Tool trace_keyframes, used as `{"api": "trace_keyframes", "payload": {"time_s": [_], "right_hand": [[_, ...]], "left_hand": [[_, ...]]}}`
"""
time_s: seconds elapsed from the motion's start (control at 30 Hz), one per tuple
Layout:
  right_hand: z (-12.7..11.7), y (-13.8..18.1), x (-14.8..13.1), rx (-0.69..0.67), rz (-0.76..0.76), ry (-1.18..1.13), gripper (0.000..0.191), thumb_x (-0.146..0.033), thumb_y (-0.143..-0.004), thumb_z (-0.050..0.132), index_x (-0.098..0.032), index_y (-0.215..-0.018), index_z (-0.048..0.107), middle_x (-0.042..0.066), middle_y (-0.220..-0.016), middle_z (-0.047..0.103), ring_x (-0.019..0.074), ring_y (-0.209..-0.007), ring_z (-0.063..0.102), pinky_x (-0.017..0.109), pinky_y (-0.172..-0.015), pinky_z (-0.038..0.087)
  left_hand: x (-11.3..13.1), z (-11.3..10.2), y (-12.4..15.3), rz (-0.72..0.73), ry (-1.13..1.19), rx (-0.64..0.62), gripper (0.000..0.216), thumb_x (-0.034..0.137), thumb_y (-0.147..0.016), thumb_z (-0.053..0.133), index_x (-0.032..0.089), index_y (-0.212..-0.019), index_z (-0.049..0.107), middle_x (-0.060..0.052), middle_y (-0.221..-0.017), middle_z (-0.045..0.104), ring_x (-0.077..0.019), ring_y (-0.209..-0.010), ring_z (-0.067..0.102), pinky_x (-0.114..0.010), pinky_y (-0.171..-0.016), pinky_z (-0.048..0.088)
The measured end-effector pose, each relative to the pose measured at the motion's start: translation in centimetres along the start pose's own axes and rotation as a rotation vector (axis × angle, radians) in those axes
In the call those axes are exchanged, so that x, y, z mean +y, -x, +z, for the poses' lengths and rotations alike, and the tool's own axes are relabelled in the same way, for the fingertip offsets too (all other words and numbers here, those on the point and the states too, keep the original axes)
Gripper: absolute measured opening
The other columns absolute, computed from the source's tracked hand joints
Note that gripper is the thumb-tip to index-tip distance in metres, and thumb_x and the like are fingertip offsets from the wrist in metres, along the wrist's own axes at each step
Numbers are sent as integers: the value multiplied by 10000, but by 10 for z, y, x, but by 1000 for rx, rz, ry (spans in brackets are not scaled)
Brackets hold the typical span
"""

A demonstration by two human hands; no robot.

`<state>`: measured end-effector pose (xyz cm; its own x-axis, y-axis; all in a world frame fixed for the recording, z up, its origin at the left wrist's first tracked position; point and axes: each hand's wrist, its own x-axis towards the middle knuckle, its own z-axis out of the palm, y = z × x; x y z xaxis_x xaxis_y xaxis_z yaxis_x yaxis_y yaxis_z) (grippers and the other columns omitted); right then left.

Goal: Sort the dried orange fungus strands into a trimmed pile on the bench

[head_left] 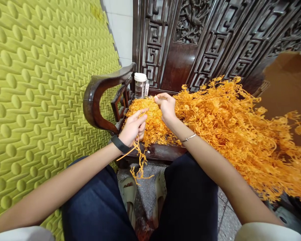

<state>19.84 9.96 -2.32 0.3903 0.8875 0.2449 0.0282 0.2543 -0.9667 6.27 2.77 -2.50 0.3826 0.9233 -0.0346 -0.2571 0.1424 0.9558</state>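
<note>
Over frizzy heap (154, 129): left hand (134, 128) gripping wiry stems (141, 158); right hand (167, 107) pinched, contents unclear.

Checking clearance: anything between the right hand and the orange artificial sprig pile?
Nothing visible: the orange artificial sprig pile shows behind the right hand. The white-lidded cup stands farther back, off that line.

a yellow-green embossed wall covering (40, 77) fills the left, beside white tiles (120, 36). ahead stands a glossy dark wooden bench (158, 152) with carved back (182, 63) and curved armrest (89, 98). the floor (225, 219) is grey.
</note>
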Motion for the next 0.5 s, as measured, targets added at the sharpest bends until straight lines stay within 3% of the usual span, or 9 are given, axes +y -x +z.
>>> {"api": "trace_keyframes", "payload": {"time_s": [0.17,0.5], "right_hand": [[8,-3,1,66,74,-38,95,-107,-655,582,-156,-622,507,-57,-571,469,50,-516,360,206,-505,276],[24,-12,5,182,122,-34,122,-89,-629,580,-166,-575,502,-64,-543,468,59,-523,414,194,-517,346]], "left_hand": [[0,-2,-1,4,25,20,396,188,-887,447,147,-1280,419,145,-370,233,-47,-285,113,-136,-273,174],[3,1,-7,-30,107,34,382,196,-867,488,159,-1244,438,150,-375,239,-43,-261,159,-126,-275,181]]}}
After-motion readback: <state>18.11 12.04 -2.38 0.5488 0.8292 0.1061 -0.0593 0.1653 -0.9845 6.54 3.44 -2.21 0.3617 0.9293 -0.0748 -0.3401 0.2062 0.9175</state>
